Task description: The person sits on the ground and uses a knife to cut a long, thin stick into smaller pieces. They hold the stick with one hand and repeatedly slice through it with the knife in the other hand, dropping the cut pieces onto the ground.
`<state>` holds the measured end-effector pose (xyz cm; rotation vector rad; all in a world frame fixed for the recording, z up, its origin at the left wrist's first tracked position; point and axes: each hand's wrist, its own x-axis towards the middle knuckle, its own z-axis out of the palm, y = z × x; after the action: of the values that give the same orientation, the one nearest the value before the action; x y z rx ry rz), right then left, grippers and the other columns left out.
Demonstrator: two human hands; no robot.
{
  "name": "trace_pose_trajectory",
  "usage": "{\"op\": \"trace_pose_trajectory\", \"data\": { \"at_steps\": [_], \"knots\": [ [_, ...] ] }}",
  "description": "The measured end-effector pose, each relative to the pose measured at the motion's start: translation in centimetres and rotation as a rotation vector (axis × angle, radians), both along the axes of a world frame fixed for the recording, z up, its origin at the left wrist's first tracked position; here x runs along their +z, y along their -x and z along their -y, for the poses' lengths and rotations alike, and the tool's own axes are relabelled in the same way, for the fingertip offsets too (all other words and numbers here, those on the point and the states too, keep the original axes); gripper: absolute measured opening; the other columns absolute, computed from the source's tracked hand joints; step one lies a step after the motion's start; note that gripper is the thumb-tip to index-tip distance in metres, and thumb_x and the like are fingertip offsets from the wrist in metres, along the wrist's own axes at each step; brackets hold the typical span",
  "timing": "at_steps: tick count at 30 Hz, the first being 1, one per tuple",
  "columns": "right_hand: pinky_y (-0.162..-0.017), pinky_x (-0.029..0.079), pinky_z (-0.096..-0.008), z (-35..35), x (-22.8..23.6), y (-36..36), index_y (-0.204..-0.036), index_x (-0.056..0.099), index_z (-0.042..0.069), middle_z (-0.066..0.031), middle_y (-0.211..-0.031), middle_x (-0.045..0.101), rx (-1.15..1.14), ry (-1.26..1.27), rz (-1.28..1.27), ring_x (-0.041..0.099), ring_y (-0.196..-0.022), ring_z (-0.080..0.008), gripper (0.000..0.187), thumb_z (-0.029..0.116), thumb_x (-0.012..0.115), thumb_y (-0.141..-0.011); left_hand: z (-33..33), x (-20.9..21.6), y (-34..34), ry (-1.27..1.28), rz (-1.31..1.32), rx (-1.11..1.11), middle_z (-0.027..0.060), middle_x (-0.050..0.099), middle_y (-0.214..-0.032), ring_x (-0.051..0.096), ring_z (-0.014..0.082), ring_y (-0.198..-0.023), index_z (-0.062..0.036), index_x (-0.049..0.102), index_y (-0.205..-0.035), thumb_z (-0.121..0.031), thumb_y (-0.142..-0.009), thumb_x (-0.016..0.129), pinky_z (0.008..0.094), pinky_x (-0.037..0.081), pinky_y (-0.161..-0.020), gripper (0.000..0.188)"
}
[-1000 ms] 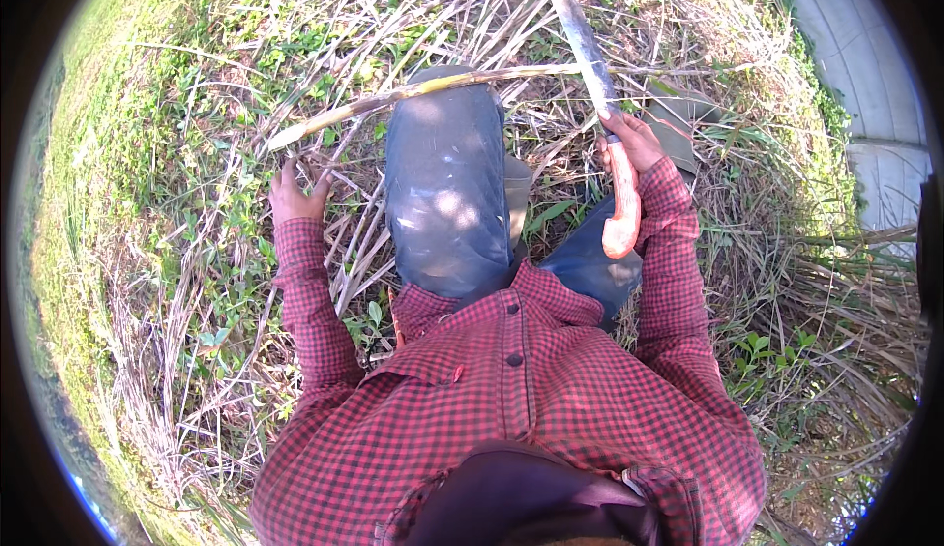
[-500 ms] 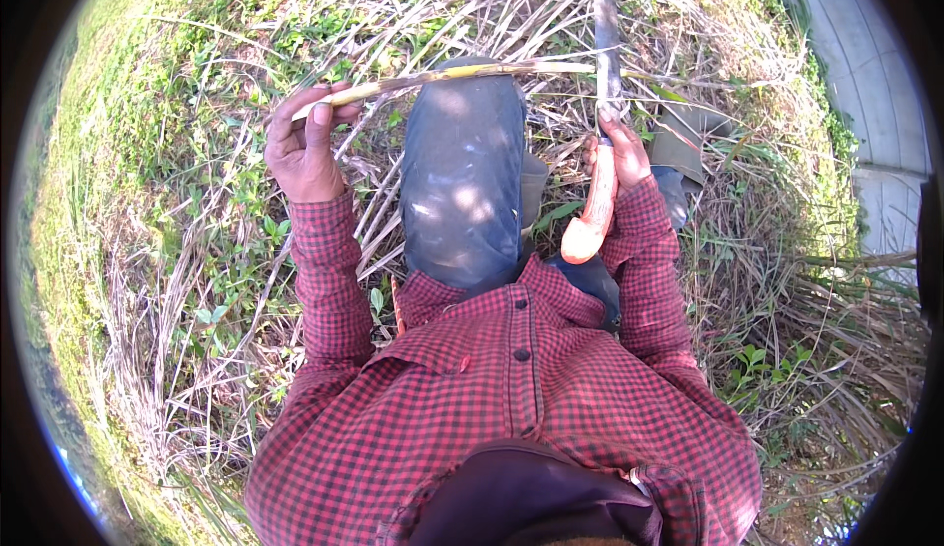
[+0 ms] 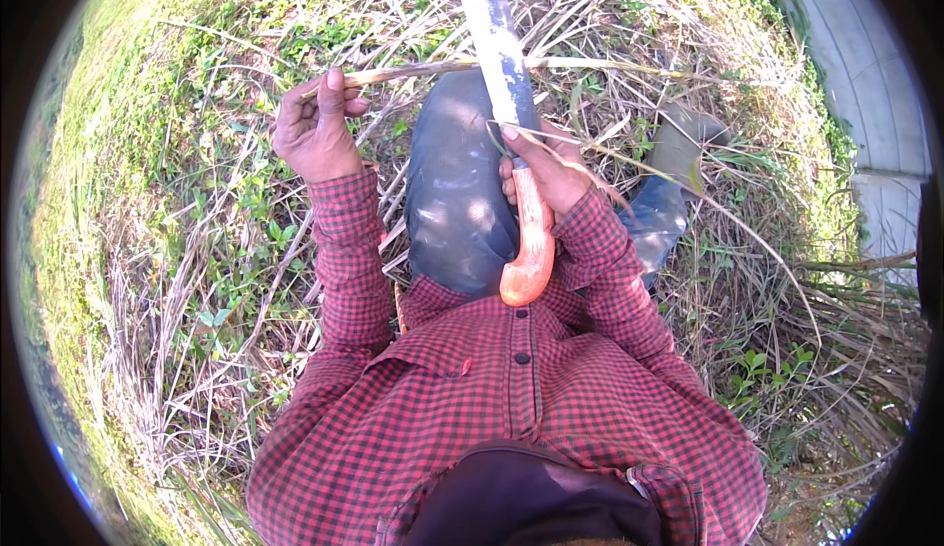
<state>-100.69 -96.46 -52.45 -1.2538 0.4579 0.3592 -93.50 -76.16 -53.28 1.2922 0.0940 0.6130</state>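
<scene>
My left hand [image 3: 320, 128] pinches one end of a long dry grass stalk [image 3: 413, 71] between thumb and fingers. The stalk runs sideways to the right, above my bent knee. My right hand [image 3: 553, 165] is closed on a machete [image 3: 532, 241] where the orange-brown handle meets the blade. Its broad, scuffed blade [image 3: 497, 45] points away from me and crosses in front of the stalk, hiding a short piece of it. By the right thumb, a thin dry strand [image 3: 639, 165] trails off to the right. Whether the thumb presses on that strand, I cannot tell.
My dark-trousered knee [image 3: 452, 172] rises between the hands, and a boot [image 3: 683, 143] rests on the ground to the right. Dry cut grass [image 3: 197, 320] and green weeds lie all around. A pale curved concrete surface [image 3: 846, 55] borders the right side.
The right hand and machete have moved left and a little toward me, bringing the blade over the middle of the stalk. My left hand has shifted slightly right, still holding its end.
</scene>
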Motion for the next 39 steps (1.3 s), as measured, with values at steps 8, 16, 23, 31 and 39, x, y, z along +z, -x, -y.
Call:
{"op": "trace_pose_trajectory", "data": {
  "at_steps": [8, 16, 23, 31, 39],
  "knots": [
    [-0.043, 0.043, -0.0217, -2.1, 1.0, -0.9, -0.1, 0.05, 0.002, -0.0031, -0.062, 0.052, 0.018, 0.104, 0.116, 0.05, -0.047, -0.0084, 0.029, 0.025, 0.056, -0.083, 0.7, 0.8, -0.5, 0.07, -0.051, -0.003, 0.0095, 0.06, -0.063, 0.055, 0.0101, -0.048, 0.0018, 0.057, -0.08, -0.012, -0.078, 0.064, 0.0202, 0.046, -0.047, 0.016],
    [-0.06, 0.047, -0.0249, 2.6, 0.0, 0.9, -0.111, 0.049, 0.001, -0.0049, -0.086, 0.055, 0.194, 0.479, 0.326, 0.055, -0.071, -0.0124, 0.038, 0.017, 0.061, -0.079, 0.3, 0.0, -1.9, 0.036, -0.008, 0.067, 0.0089, 0.059, -0.063, 0.053, 0.0098, -0.05, 0.0012, 0.055, -0.083, -0.014, -0.079, 0.063, 0.02, 0.045, -0.048, 0.017],
    [-0.068, 0.049, -0.0313, 7.2, 2.5, 3.0, -0.124, 0.042, 0.009, -0.0121, -0.089, 0.056, 0.271, 1.254, 0.584, 0.059, -0.078, -0.0237, 0.049, 0.009, 0.056, -0.076, 0.9, 1.3, -2.4, 0.023, 0.046, 0.064, 0.0082, 0.057, -0.062, 0.049, 0.0088, -0.051, 0.0002, 0.052, -0.081, -0.016, -0.082, 0.06, 0.0202, 0.042, -0.05, 0.018],
    [-0.054, 0.048, -0.0275, 16.7, -3.3, 3.3, -0.104, 0.054, 0.002, -0.0092, -0.075, 0.059, -0.271, 1.197, 0.471, 0.059, -0.063, -0.0167, 0.032, 0.016, 0.059, -0.077, -0.5, 0.5, -3.2, 0.295, 0.011, -0.053, 0.0055, 0.049, -0.075, 0.044, 0.0092, -0.063, -0.0019, 0.048, -0.092, -0.027, -0.086, 0.053, 0.0207, 0.039, -0.057, 0.026],
    [-0.054, 0.049, -0.0274, 22.5, -0.8, 0.9, -0.103, 0.051, 0.0, -0.0098, -0.077, 0.061, -0.416, 0.573, 0.128, 0.06, -0.062, -0.0167, 0.031, 0.022, 0.055, -0.082, 0.6, -2.8, -3.6, 0.817, -0.233, -0.104, 0.0172, 0.045, -0.095, 0.047, 0.0292, -0.094, -0.0024, 0.042, -0.09, -0.036, -0.091, 0.031, 0.0508, 0.035, -0.096, 0.035]
  ]
}}
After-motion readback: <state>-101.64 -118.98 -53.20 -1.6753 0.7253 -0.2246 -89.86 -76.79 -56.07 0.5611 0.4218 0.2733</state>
